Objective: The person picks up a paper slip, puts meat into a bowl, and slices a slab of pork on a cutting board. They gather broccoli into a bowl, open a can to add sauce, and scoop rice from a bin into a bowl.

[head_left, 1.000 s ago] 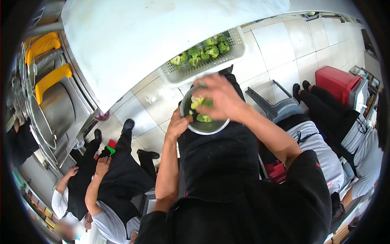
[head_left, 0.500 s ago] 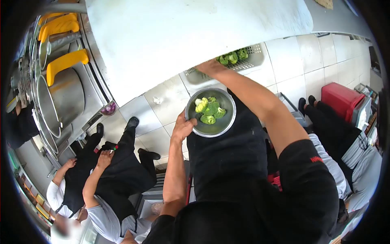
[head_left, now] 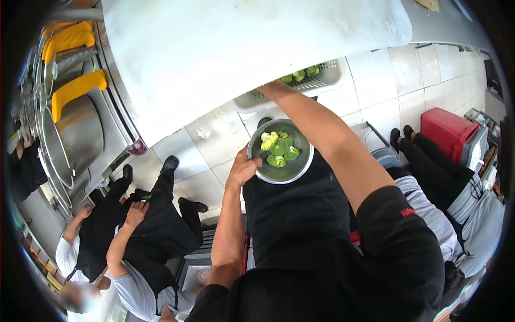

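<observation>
My left hand [head_left: 244, 170] grips the near-left rim of a round metal bowl [head_left: 297, 167], thumb over the edge. Several green broccoli florets [head_left: 280, 147], one of them yellowish, lie in the bowl. My right arm crosses past the bowl's far right side. At its end, my right hand [head_left: 272, 90] reaches into a perforated light-coloured basket [head_left: 333, 75] partly beneath the white board. Its fingers are hidden by the board's edge, so what they touch does not show. More broccoli [head_left: 299, 75] sits in the basket beside that hand.
The large white board [head_left: 241, 37] juts out above the basket. At left stand steel pots [head_left: 80, 129] and yellow handles [head_left: 80, 88]. Two people in black aprons [head_left: 155, 231] stand lower left. A red bin [head_left: 448, 131] and other people [head_left: 429, 155] are at right.
The view has shifted slightly, moving the surroundings left. The bowl in my left hand has moved slightly toward my body. My right hand stays at the basket, its fingers hidden.
</observation>
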{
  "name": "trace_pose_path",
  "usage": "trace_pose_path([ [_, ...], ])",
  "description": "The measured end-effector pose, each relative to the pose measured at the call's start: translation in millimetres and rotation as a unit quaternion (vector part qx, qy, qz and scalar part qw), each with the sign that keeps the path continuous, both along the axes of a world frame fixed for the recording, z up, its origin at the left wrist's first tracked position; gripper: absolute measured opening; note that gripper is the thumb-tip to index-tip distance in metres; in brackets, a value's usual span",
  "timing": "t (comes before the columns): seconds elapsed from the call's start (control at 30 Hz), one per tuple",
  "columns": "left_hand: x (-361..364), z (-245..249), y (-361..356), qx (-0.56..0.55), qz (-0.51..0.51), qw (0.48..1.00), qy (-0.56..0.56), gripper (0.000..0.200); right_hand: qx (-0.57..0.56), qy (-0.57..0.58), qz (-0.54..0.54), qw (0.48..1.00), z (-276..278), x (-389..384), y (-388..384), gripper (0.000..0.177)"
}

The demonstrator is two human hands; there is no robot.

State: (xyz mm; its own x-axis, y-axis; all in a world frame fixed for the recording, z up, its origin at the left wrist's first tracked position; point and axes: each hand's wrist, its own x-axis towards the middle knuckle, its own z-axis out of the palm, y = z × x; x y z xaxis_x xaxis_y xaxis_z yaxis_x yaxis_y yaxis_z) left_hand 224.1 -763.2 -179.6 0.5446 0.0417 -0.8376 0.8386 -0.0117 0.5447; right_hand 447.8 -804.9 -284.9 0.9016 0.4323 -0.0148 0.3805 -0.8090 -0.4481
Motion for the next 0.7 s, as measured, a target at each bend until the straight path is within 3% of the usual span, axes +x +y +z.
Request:
trace_pose_path([
  [0.27,15,-2,-3,-0.001,0.005,1.0,0.004,0.052,0.026,0.02,0.036,0.999,49,16,-30,0.046],
  [0.33,19,-6,-4,-0.004,0.001,1.0,0.01,0.049,0.062,0.163,-0.007,0.985,80,23,-50,0.047],
  [0.43,21,-16,-4,0.008,-0.026,1.0,-0.011,0.048,0.115,0.37,-0.072,0.919,118,20,-83,0.052],
  [0.5,23,-14,-8,-0.007,-0.005,1.0,-0.015,0.047,0.193,0.094,0.004,0.977,128,-18,-114,0.048],
  [0.57,27,-10,-11,-0.022,0.02,1.0,-0.01,0.047,0.217,0.114,0.098,0.965,165,-57,-133,0.05],
  [0.7,25,-7,-16,-0.043,0.016,0.999,-0.012,0.045,0.069,0.15,0.203,0.965,165,-132,-154,0.055],
])
